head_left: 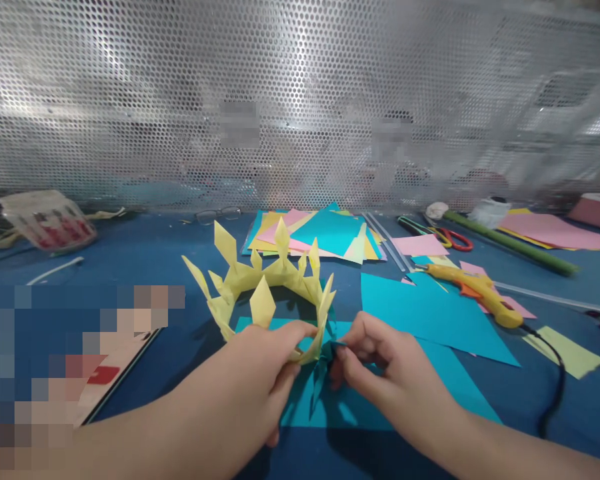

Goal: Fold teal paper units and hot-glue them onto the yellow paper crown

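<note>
A pale yellow folded-paper crown (pixel 263 301) with diamond-shaped points stands over a blue paper sheet (pixel 305 417). My left hand (pixel 267 363) grips the crown's near rim, thumb on the inner side and fingers below. At the crown's right side is a dark teal folded paper piece (pixel 321 377), pinched between the thumb and index finger of my right hand (pixel 377 363). This piece touches or nearly touches the crown; whether it is joined to it cannot be made out. My fingers hide part of both.
Right of my hands lie a yellow glue gun (pixel 480 290) with a black cord (pixel 560 373), blue sheets (pixel 430 313) and red-handled scissors (pixel 457 241). Behind the crown is a stack of coloured paper (pixel 320 233). A phone-like object (pixel 125 363) lies left, partly pixelated. Perforated metal (pixel 300 100) closes the back.
</note>
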Demonstrator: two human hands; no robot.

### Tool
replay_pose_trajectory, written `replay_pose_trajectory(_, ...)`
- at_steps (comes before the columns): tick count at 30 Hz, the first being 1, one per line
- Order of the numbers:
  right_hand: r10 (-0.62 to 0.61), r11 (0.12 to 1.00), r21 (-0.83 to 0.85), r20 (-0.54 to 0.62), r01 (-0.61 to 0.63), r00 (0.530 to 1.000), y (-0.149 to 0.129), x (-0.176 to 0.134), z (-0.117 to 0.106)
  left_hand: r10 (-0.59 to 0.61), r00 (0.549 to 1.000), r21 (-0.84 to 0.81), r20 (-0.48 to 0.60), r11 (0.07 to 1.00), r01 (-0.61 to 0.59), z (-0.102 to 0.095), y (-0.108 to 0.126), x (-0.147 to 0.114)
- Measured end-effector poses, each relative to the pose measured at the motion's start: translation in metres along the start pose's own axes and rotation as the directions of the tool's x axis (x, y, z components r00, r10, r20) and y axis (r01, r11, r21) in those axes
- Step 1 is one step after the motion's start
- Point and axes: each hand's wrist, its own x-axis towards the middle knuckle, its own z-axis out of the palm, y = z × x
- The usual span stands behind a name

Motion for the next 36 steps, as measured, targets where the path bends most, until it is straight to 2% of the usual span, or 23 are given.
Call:
replay_pose_trajectory(8,0.029,0.999,0.016,0.002,-0.029,1.000,0.004,0.002,0.001,-0.005,1.000,-0.035,0.030,0.999,0.006,0.003,-0.002,0.002)
replay_pose_trajectory(13,0.021,0.998,0.060,0.013,-0.022,1.000,0.001,0.003,0.002,-0.087,0.992,-0.166,0.095,0.981,0.102,0.003,0.002,0.003)
replay_pose_trajectory(18,0.016,0.996,0.092,0.046,-0.020,0.999,0.003,0.002,0.002,-0.115,0.980,-0.265,0.162,0.951,0.156,0.006,0.002,0.002)
replay_pose_trajectory(23,0.000,0.997,0.083,0.058,-0.005,0.998,0.007,0.003,0.001,-0.068,0.989,-0.386,0.131,0.915,0.114,0.010,-0.006,0.003)
replay_pose_trajectory(28,-0.028,0.998,0.055,0.069,0.024,0.997,0.007,0.004,0.000,-0.102,0.986,-0.371,0.129,0.918,0.143,0.007,-0.005,0.003)
replay_pose_trajectory(36,-0.046,0.996,0.084,0.078,0.040,0.996,0.009,0.004,0.002,-0.034,0.990,-0.370,0.140,0.925,0.084,0.006,-0.001,0.006)
